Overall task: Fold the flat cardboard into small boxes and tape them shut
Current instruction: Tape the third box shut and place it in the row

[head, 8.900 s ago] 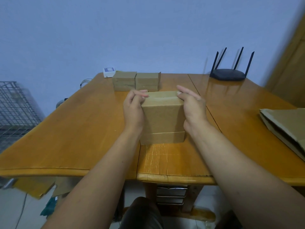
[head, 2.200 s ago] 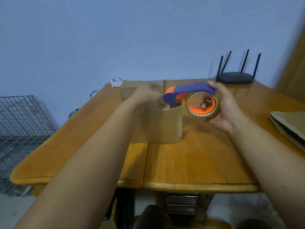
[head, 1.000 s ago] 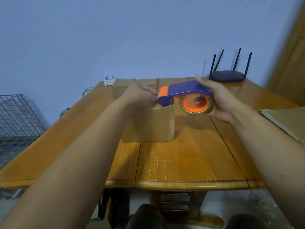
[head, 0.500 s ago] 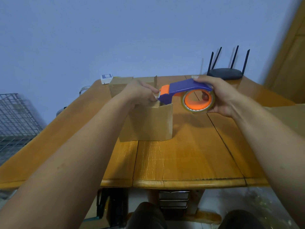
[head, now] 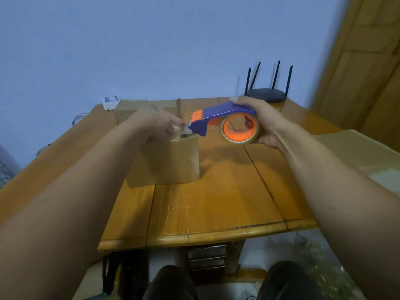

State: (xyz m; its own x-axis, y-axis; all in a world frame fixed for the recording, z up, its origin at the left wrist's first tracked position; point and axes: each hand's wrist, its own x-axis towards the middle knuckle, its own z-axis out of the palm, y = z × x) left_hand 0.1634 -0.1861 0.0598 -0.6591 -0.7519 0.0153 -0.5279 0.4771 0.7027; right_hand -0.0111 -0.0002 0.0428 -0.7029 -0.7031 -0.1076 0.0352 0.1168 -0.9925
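A folded brown cardboard box (head: 166, 161) stands on the wooden table (head: 216, 202), its near flap upright. My right hand (head: 263, 122) grips a purple and orange tape dispenser (head: 225, 123) with a clear tape roll, held above the box's right top edge. My left hand (head: 157, 123) hovers over the box top and pinches the free tape end at the dispenser's mouth. Two finished boxes (head: 129, 109) sit at the far edge, partly hidden behind my left hand.
A black router (head: 267, 95) with several antennas stands at the back right. A small white device (head: 110, 102) lies at the back left corner. Flat cardboard sheets (head: 365, 154) lie at the right. A wooden door (head: 368, 61) rises at far right.
The dispenser and both hands stay over the box top. My left fingers have closed on the tape end at the dispenser's mouth. The view has shifted slightly.
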